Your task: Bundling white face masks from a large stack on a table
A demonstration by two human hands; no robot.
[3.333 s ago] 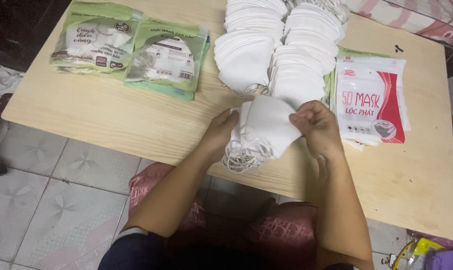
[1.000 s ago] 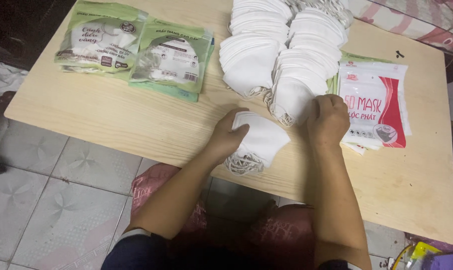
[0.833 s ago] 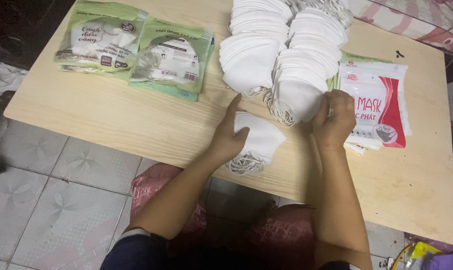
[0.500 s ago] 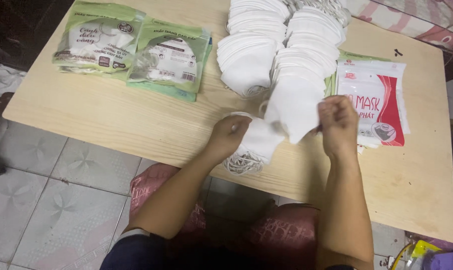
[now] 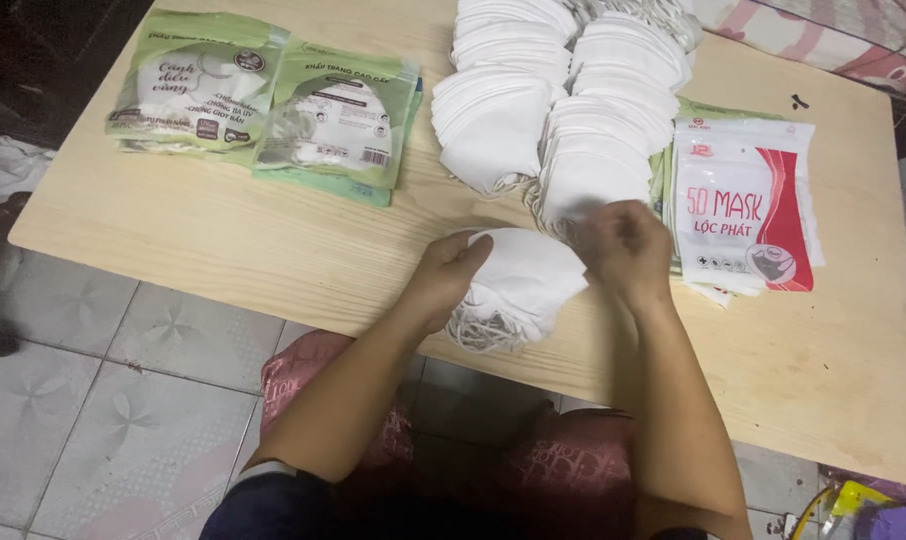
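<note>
The pale wooden surface carried two long overlapping rows of white masks that ran from its far edge toward the near edge, their folded tips pointing at the person. Two green mask packets lay side by side near the far left corner, and a white and red mask packet lay toward the right edge. Near the near edge sat a small stack of white masks, its long axis slanting from near-left to far-right, ear loops bunched at the near-left end. The left hand rested on the stack's left side, fingers curled and pressed on it. The right hand was blurred; its fingers seemed pinched together just beside the stack's right tip.
</note>
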